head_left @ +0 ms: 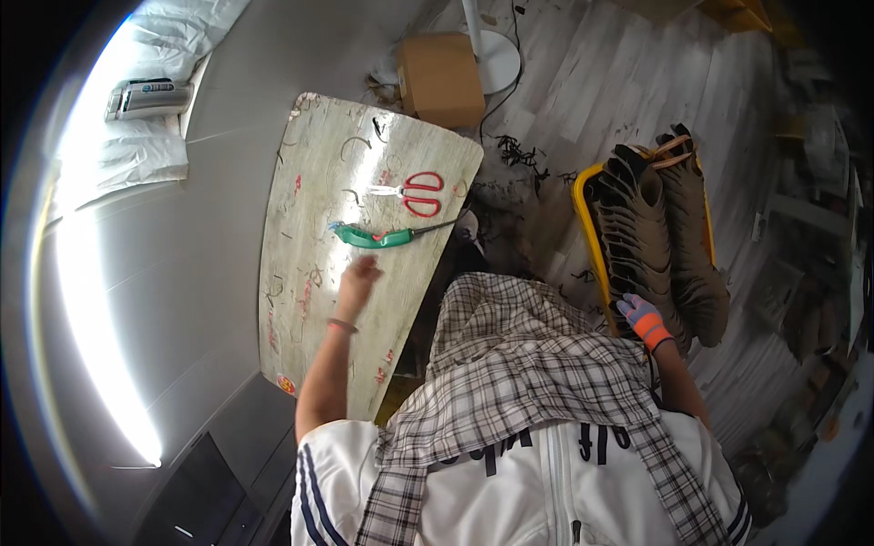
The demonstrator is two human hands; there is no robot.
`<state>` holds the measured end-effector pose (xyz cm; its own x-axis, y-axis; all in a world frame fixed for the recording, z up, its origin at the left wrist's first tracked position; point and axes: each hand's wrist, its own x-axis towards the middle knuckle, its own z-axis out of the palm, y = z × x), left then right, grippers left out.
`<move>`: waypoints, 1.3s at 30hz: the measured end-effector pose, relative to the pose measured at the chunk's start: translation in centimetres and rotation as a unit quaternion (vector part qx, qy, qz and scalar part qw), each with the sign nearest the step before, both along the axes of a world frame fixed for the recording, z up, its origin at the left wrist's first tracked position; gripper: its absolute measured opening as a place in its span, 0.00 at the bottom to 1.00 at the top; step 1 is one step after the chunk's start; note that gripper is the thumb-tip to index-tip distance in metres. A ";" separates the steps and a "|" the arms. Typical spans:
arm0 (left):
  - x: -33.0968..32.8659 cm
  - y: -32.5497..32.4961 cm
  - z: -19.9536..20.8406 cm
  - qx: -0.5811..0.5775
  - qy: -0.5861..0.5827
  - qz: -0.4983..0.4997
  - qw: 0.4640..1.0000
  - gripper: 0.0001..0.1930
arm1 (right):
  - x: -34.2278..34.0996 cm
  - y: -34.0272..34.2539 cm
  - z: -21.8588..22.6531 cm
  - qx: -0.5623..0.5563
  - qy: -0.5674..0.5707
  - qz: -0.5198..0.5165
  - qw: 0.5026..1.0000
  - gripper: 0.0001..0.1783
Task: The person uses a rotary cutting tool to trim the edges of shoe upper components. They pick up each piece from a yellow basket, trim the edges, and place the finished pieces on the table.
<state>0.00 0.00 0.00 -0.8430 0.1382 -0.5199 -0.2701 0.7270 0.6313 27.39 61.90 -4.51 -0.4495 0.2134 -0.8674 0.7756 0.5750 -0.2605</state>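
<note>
Gloved hand at the brown pile, bare hand by the green tool

Right hand [645,318], in a grey-and-orange glove, sits at the near left edge of the brown pieces [643,232]. Fingers reach over the edges; cannot tell if they pinch a piece or merely rest. Left hand [360,275], bare and blurred, is over the table [314,196], just near of the green tool [371,238]; finger spread cannot be told, nothing seen in it.

Pieces lie overlapped in two long rows inside the yellow bin [585,214], right side of the scene. Judged thin, light and bendable, apt to drag a neighbour along; best taken singly by a free edge. Tool looks stiff and easily lifted; best held round the green body, clear of its left tip, with slack for the cord [440,225] on the right.

Farther out: red-handled scissors [402,192] beyond the tool, cardboard box [443,84] past the table's far end, dark scraps [519,155] on the floor between table and bin.
</note>
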 end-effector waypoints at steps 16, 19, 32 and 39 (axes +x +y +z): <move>21.1 5.2 -4.2 -0.076 -0.123 -0.080 0.986 0.20 | -3.2 -2.3 -10.6 0.007 -0.120 -0.054 0.991 0.28; 18.0 3.5 -7.2 -0.075 0.037 -0.135 0.987 0.22 | -5.4 -3.1 -14.3 0.092 -0.076 -0.047 0.992 0.30; 9.4 -2.9 -17.5 -0.100 0.268 -0.405 0.868 0.31 | -2.1 -6.0 -26.7 0.512 0.053 0.122 0.849 0.24; 10.0 -3.1 -17.3 -0.110 0.276 -0.419 0.858 0.31 | -0.6 -4.9 -29.1 0.537 0.088 0.103 0.833 0.22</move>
<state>9.96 -3.13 -17.30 -0.6215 0.7662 -0.1634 0.7020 0.6373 0.3180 26.81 56.95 -33.61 -0.6721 0.7265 -0.1433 0.6360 0.6655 0.3908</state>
